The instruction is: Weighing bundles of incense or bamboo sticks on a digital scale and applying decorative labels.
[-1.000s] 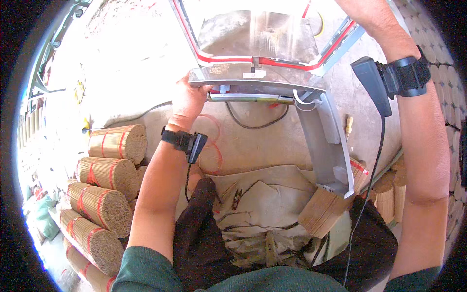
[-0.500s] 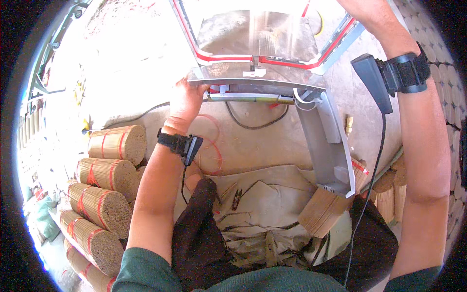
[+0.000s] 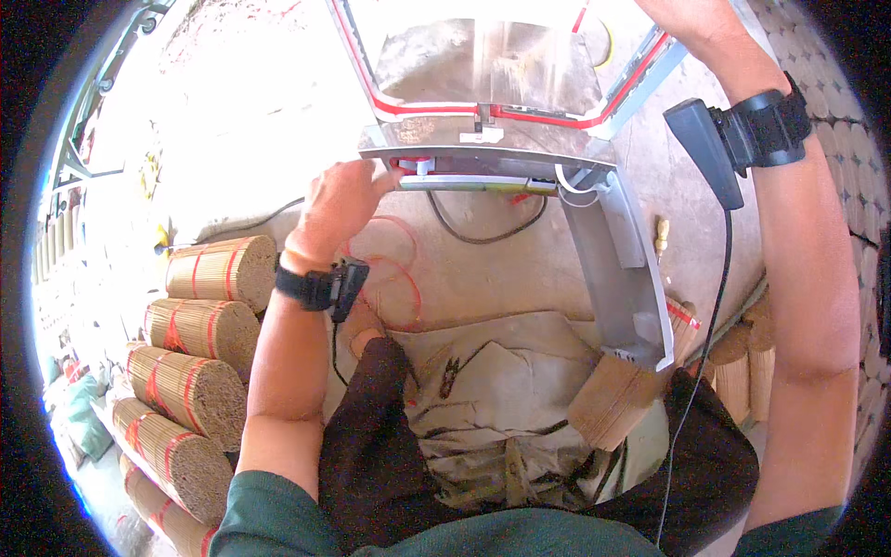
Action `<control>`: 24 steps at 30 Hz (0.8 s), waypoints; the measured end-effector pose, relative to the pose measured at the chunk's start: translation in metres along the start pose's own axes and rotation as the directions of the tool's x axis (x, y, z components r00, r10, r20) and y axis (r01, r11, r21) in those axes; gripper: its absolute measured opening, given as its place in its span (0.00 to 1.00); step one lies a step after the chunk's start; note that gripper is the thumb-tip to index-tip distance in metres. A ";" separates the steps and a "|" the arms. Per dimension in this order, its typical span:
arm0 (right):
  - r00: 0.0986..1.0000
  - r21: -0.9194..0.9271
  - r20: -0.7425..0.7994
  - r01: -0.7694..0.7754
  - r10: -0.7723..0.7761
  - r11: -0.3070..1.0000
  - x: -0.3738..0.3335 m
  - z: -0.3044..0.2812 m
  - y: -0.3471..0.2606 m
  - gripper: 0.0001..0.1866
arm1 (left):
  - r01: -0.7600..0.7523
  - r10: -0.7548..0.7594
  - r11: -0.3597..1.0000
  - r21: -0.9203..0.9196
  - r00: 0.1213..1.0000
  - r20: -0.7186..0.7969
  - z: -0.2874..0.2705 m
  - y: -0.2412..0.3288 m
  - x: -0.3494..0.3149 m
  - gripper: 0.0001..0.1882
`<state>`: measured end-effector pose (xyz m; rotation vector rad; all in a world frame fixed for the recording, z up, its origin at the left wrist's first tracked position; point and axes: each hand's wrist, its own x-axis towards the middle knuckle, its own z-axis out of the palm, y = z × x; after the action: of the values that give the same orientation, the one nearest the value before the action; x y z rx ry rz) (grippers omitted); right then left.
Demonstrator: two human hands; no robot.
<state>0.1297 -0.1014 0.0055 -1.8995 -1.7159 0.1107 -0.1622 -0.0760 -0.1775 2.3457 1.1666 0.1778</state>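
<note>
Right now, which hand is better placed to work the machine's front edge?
Left. The left hand already rests its fingers against the metal machine's front edge, while the right hand is raised at the picture's top rim, mostly cut off.

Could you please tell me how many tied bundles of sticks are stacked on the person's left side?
5 bundles: top, second, third, fourth, and a partly cut-off one at the bottom. More may lie hidden beyond the frame edge.

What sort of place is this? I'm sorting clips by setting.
Probably a small incense-stick workshop: tied bundles of thin sticks stacked at the left, a metal machine on a concrete floor, the left hand at its edge.
</note>
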 end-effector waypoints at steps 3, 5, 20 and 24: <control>0.999 0.006 0.006 -0.034 0.034 0.999 -0.001 -0.001 0.002 0.19 | -0.345 0.290 0.938 -0.006 0.778 0.558 -0.030 0.024 -0.008 0.14; 1.000 0.014 -0.003 -0.006 0.006 1.000 0.001 0.002 0.006 0.19 | -0.598 0.661 0.750 -0.281 0.692 0.292 -0.023 0.060 -0.025 0.18; 0.975 0.077 -0.046 0.223 -0.219 0.972 -0.005 0.005 0.009 0.17 | -0.850 0.935 0.319 -0.419 0.354 -0.007 0.065 0.228 -0.060 0.41; 0.981 0.025 -0.062 0.183 -0.182 0.983 -0.009 0.006 0.007 0.18 | -0.831 0.916 0.392 -0.396 0.391 0.088 0.056 0.228 -0.061 0.26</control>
<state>0.1323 -0.1080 -0.0056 -1.6973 -1.8276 0.0090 -0.0202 -0.2589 -0.1062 2.3426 -0.3961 0.3202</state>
